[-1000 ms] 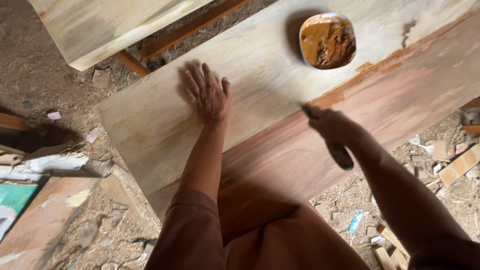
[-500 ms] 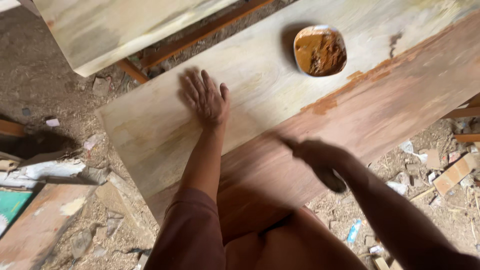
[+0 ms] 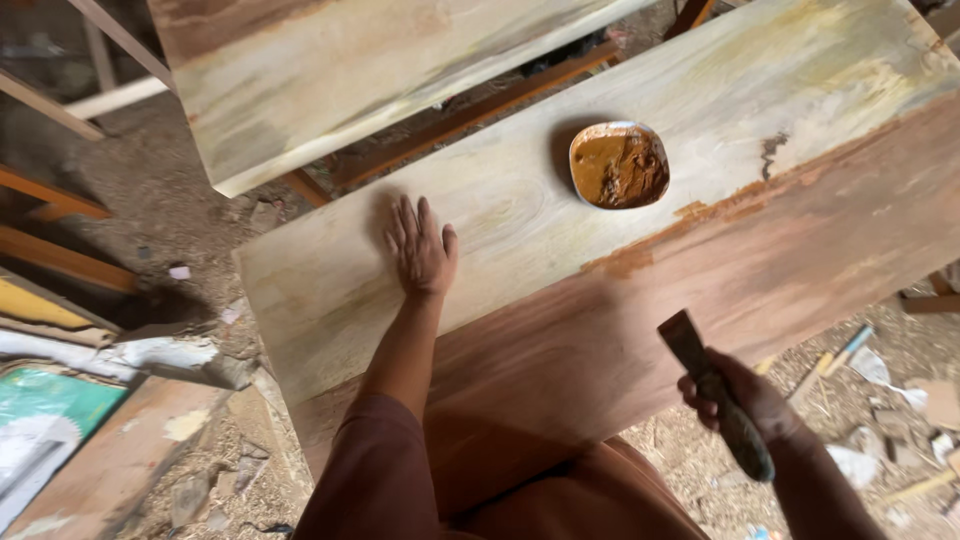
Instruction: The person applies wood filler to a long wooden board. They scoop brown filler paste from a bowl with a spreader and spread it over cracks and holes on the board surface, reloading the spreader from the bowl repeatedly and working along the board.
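On the wooden board the left hand is laid flat and open, while a putty knife is clenched in the right hand beside its edge.

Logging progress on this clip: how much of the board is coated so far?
Done: the near strip of the wooden board is reddish-brown. In hand: the right hand holds a putty knife off the near edge, not touching wood; the left hand lies flat on the bare part. Left: the pale far strip around the dish of brown paste.
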Available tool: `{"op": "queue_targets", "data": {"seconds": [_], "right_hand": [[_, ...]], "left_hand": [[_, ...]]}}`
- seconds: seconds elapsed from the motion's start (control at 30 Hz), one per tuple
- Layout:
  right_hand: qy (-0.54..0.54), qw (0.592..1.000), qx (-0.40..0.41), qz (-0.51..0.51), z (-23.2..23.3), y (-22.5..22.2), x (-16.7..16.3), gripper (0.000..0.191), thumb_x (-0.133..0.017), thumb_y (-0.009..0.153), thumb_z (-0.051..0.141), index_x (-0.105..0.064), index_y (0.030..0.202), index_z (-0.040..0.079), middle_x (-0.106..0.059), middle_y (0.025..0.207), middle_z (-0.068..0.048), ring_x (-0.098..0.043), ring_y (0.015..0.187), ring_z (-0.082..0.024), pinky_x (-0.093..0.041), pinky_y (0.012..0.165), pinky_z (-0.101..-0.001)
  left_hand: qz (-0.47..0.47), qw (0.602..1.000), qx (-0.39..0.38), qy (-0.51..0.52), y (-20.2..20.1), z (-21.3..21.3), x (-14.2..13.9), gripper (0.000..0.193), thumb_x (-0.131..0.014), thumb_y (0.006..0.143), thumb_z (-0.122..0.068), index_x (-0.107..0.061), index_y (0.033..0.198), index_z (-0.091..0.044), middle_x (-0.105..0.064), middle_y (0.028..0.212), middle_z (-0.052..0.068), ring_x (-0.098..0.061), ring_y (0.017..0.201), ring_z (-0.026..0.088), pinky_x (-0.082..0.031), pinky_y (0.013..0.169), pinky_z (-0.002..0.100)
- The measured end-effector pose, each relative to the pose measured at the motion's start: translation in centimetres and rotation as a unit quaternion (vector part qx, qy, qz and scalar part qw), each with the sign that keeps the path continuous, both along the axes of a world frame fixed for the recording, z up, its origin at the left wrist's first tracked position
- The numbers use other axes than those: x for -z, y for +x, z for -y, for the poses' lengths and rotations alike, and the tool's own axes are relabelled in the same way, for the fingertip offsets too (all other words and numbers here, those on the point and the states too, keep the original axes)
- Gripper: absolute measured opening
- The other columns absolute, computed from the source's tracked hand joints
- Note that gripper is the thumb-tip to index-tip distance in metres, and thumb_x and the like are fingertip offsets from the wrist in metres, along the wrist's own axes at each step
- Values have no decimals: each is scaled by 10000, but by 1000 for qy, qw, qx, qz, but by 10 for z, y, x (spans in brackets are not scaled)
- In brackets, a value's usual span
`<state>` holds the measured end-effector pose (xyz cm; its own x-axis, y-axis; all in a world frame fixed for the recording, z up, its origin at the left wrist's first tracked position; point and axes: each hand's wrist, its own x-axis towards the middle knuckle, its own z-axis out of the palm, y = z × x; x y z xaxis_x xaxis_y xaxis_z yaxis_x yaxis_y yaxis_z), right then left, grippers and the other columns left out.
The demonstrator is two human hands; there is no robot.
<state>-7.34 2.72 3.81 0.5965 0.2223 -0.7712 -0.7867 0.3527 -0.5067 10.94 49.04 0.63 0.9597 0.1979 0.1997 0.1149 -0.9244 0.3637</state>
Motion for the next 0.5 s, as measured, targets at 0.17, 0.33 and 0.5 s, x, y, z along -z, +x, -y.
{"op": "queue_targets", "data": {"seconds": [0.17,0.33,0.5], "right_hand": [[-83,973,-152,155,47,113,-28,436,-438,1068,370,-522,1227,-28,-649,769,-121,-560,519,-138,-528,431,-320],[-408,811,-388,160,43,221,-71,541,-510,1057,325,-463,1580,197,-625,858,-197,-606,617,-250,-583,572,-429],[-559,526,-567,298,18,281,-89,460,-559,1053,333,-525,1509,382,-741,909,-151,-690,782,-299,-575,736,-504]], "left_hand": [[74,994,85,-7,-26,73,10,605,-613,983,-354,-488,1504,-75,-300,1660,197,-281,1534,411,-237,1219,621],[62,987,147,-35,-43,174,12,636,-618,980,-359,-452,1516,-60,-301,1648,244,-295,1532,460,-264,1227,630],[-8,992,100,-70,-45,222,-5,767,-623,954,-397,-336,1587,-73,-235,1671,244,-277,1513,459,-248,1192,630]]}}
